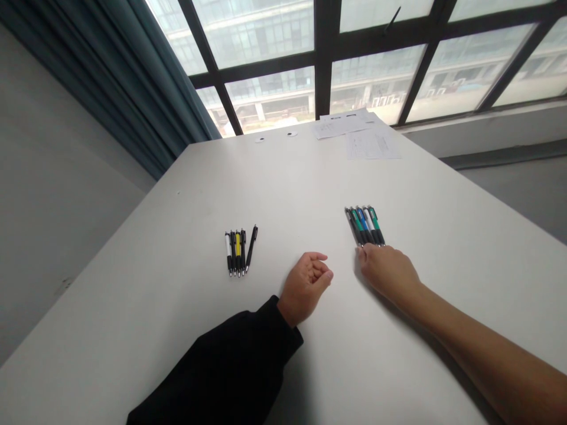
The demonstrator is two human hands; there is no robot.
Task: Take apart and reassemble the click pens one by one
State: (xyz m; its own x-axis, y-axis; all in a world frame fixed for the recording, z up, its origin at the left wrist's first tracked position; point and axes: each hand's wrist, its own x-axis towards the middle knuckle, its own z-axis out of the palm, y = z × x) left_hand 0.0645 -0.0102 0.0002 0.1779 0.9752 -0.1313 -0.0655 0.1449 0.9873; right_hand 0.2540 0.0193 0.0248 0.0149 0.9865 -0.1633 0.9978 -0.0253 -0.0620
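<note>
Slim pens with green, blue, white and dark barrels (362, 219) are neatly lined up at the fingertips of the right hand (390, 271); whether any is gripped cannot be told. Left of the loosely curled, seemingly empty left hand (305, 287), four white, black and yellow pens (238, 245) are aligned on the white counter (283, 189), one slanted black pen (251, 247) beside them.

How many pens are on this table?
10: five in the left group, the rightmost slightly apart, and five in the right group by the right hand, which may hide more.
</note>
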